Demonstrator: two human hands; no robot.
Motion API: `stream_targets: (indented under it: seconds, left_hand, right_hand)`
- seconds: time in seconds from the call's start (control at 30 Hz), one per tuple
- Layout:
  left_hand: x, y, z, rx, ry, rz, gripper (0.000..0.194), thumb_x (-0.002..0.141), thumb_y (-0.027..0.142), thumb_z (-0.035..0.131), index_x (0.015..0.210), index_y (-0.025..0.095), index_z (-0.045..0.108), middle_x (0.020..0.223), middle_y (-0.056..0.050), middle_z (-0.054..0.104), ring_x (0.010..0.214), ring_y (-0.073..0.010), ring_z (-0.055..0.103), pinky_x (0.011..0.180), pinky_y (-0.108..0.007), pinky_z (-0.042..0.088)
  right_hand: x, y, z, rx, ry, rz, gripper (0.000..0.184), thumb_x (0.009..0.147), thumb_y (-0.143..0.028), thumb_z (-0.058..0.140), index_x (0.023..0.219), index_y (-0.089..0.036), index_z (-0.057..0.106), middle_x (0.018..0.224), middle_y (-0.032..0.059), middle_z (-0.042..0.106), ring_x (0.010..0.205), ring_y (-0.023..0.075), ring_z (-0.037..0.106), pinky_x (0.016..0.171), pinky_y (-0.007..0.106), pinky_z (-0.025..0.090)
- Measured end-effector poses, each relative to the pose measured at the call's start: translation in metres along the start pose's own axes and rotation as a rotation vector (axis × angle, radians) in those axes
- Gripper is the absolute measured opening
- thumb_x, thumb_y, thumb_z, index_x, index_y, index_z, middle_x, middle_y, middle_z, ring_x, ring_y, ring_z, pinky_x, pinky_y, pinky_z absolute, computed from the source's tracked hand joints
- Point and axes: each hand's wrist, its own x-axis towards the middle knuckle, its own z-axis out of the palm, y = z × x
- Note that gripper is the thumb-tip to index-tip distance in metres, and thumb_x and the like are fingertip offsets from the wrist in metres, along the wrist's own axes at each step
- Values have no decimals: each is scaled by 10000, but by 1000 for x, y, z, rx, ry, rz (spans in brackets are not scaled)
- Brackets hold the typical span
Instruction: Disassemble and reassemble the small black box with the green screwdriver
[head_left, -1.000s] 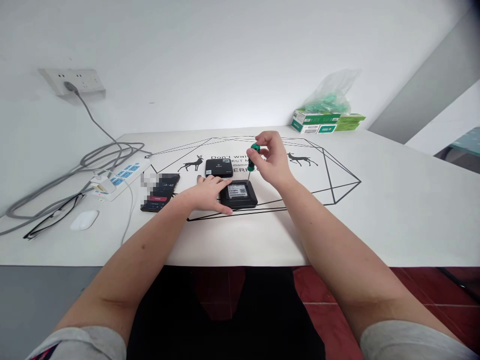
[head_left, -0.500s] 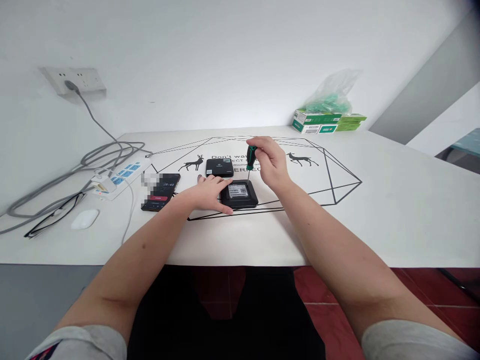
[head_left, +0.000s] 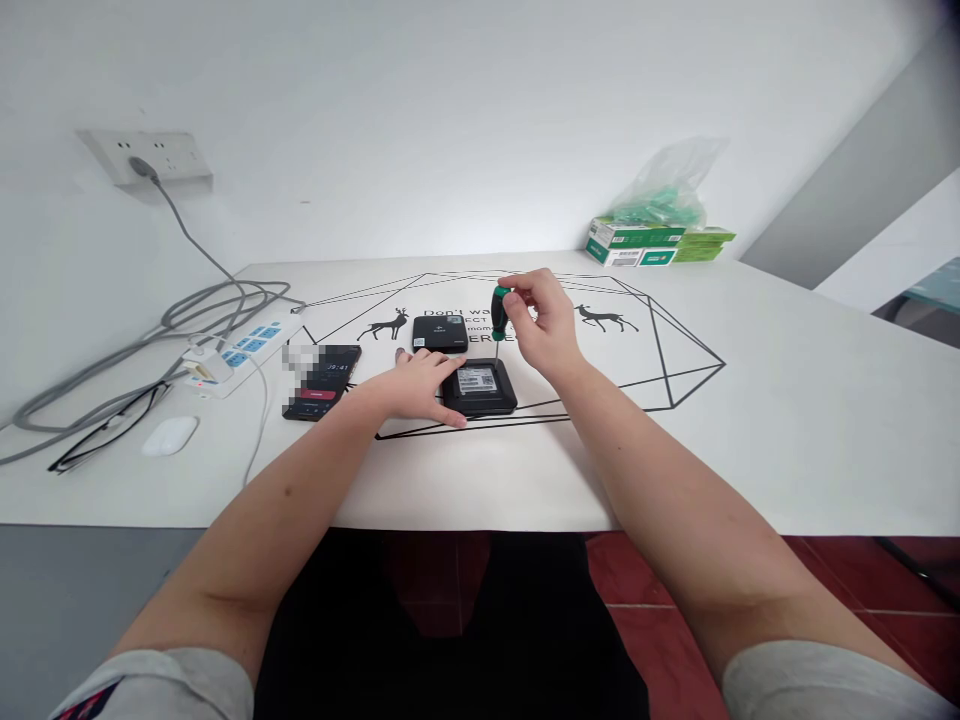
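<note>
Right fingers point(head_left: 529, 284) are clamping the screwdriver handle point(head_left: 500, 312); spread left fingers point(head_left: 444, 366) are edge-bracing the probably light, stiff labelled box point(head_left: 475, 381).

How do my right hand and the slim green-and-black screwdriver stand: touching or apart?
Touching. The head view shows the right hand holding the slim green-and-black screwdriver, thumb against its handle.

Hands point(head_left: 546, 325): two in play
Screwdriver point(head_left: 499, 315): one
Black boxes point(head_left: 478, 384): two (yes, a pair!)
Phone point(head_left: 330, 380): one
Power strip point(head_left: 253, 348): one
Printed deer point(head_left: 385, 325): two
Glasses point(head_left: 112, 428): one pair
</note>
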Motion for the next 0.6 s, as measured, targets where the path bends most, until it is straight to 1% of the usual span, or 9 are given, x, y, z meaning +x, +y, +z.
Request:
stream_targets:
  seconds: [0.1,0.2,0.27,0.3,0.37,0.43,0.53,0.6]
  left_hand:
    - [-1,1,-1,-3,-4,-5,1296,782,959,607,1804,277,198,1779,-167,392,1588,-458,306,1321,-611,184]
    - [0,0,0,-4,1,4,1302,776,969,604,1803,276,204,1778,-166,392,1587,-454,311,1319,-608,195]
    - [0,-1,1,0,3,6,1302,781,965,603,1804,265,204,1775,-171,395,1588,-446,311,1319,-604,200]
    - [0,-2,1,2,2,5,1300,786,960,602,1804,259,202,1774,-174,394,1588,-443,310,1320,-603,201]
    - [1,-2,2,4,-2,3,1300,790,960,598,1804,250,200,1774,-177,390,1588,-438,310,1321,-604,201]
    - [1,-2,1,3,-2,4,1306,784,972,592,1803,253,204,1773,-176,392,1586,-439,311,1321,-609,201]
    - [0,-1,1,1,1,6,1308,779,976,590,1802,255,211,1772,-181,395,1586,-445,314,1322,-612,197]
    - [0,0,0,1,2,8,1302,782,967,595,1802,257,208,1773,-185,392,1586,-446,315,1321,-612,194]
  right_hand:
    - [0,1,-1,-24,1,7,394,1094,-620,500,1139,-297,720,942,48,673,808,214,656,766,426,600]
    - [1,3,0,-34,11,3,277,1073,-546,567,1114,-297,681,968,45,660,821,209,652,734,407,593]
    - [1,5,1,-18,27,10,190,1027,-473,646,1084,-292,634,1024,43,656,869,205,658,725,390,589]
    - [1,7,1,-4,38,21,181,998,-439,682,1071,-291,608,1056,42,657,898,204,665,732,385,588]
    - [0,9,2,34,51,57,211,957,-387,722,1056,-290,562,1113,37,669,933,195,682,764,385,593]
    - [0,9,3,70,45,98,248,936,-373,746,1051,-291,541,1146,30,695,924,183,697,798,390,601]
    - [-2,7,5,96,11,129,256,937,-400,754,1088,-293,577,1112,24,733,911,187,710,801,388,620]
    - [-3,3,6,96,-10,106,229,971,-424,714,1132,-290,620,1089,34,748,934,201,721,789,386,629]
